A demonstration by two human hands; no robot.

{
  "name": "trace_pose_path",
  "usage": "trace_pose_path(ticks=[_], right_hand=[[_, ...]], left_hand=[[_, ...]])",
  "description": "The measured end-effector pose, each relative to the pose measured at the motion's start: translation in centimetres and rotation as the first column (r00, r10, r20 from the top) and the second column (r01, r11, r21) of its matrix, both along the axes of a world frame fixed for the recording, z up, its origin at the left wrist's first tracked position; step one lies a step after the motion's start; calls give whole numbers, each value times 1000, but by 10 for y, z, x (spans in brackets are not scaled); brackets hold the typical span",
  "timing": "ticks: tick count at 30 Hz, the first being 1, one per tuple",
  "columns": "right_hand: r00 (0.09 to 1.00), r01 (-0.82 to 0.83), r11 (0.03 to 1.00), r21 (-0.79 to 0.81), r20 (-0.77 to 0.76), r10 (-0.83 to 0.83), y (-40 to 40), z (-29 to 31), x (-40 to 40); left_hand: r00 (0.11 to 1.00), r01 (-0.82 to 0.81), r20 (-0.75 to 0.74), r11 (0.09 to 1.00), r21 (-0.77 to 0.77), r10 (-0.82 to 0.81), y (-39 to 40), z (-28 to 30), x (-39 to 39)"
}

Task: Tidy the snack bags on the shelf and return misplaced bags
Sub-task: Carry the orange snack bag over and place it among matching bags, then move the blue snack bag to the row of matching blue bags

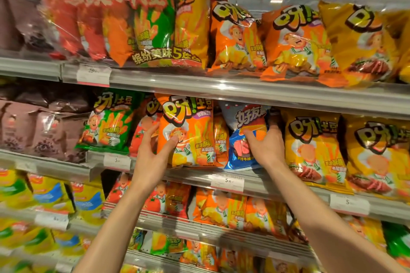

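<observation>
Head view: left hand [153, 153] grips an orange bag [188, 131] (tilted) on the middle shelf [277, 184], while right hand [264, 146] clasps the blue bag [240, 155] just beside it.

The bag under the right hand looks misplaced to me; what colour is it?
Blue and white bag, with a red-orange patch, seen in the head view.

Orange bag [188, 131], blue-and-white bag [241, 139], yellow bags [312, 146], green bag [108, 122]
</observation>
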State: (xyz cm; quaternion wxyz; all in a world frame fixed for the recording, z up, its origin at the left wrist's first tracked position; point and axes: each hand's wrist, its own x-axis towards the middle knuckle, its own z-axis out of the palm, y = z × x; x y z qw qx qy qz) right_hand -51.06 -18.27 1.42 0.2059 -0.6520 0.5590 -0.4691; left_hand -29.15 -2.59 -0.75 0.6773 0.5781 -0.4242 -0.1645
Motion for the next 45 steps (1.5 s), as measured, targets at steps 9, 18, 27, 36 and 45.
trace_pose_path(ticks=[9,18,27,36,45], right_hand=[[999,7,1000,13,-40,-7,10,38,5],[997,19,1000,24,-71,-17,32,35,-22],[995,101,993,56,-13,-100,48,22,-83],[974,216,975,43,54,-218,69,13,-154],[975,208,976,66,68,-213,68,3,-180]], left_hand=[[1000,-14,0,1000,13,14,10,0,6],[999,33,38,998,47,-35,6,-9,-2],[991,109,71,992,57,-113,-29,-13,-47],[954,145,241,979,142,-176,-76,-1,-110],[874,32,469,979,202,-125,-99,-4,-144]])
